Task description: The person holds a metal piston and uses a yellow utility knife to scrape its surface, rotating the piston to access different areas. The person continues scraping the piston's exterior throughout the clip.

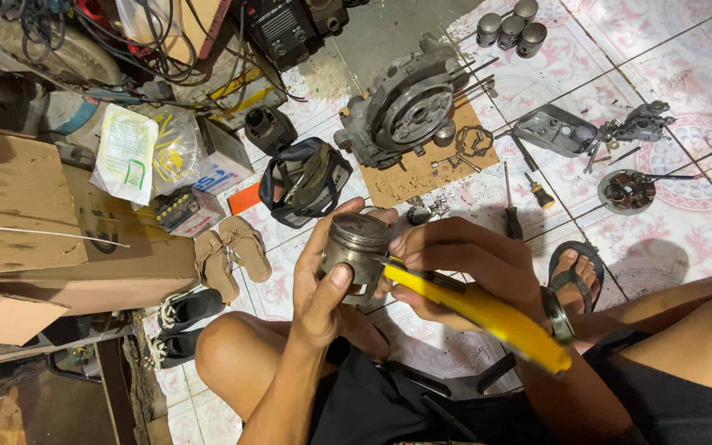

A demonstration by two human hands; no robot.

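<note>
My left hand (323, 280) grips the piston (356, 247); my right hand (463, 268), at three o'clock, clamps yellow-handled pliers (488, 313) on its rim. I'd best hold the piston firm.

Bare arms, black shorts (389, 408), black sandal (574, 268) — metal bangle (558, 315) on right wrist

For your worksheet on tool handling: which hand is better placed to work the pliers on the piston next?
Probably the right hand: it already grips the yellow-handled pliers, whose tip meets the piston. The left hand is wrapped around the piston, steadying it.
</note>
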